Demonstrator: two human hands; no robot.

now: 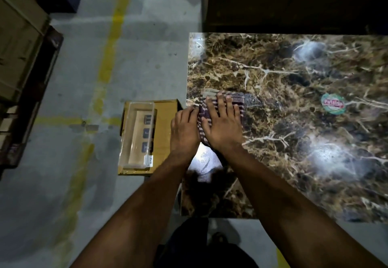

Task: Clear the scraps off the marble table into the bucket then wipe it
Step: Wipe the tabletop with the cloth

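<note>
Right hand (pixel 222 125) lying flat, fingers spread, pressing striped cloth (pixel 220 108) onto marble table (pixel 294 78) near left edge. Left hand (pixel 184 129) resting beside, fingers straight, touching cloth's left edge.

Both forearms are bare from the lower edge of the picture up to the wrists, with no sleeve showing on either. The left hand (pixel 184 129) and the right hand (pixel 222 125) are also bare: no glove, ring, watch or band can be seen on them. The fingernails are short. Below the arms, at the bottom middle of the view, the person wears dark clothing (pixel 189 246), black or nearly so; the light is too dim to tell its cut or fabric. A foot (pixel 218 237) in what looks like a dark sandal shows there on the floor.
</note>
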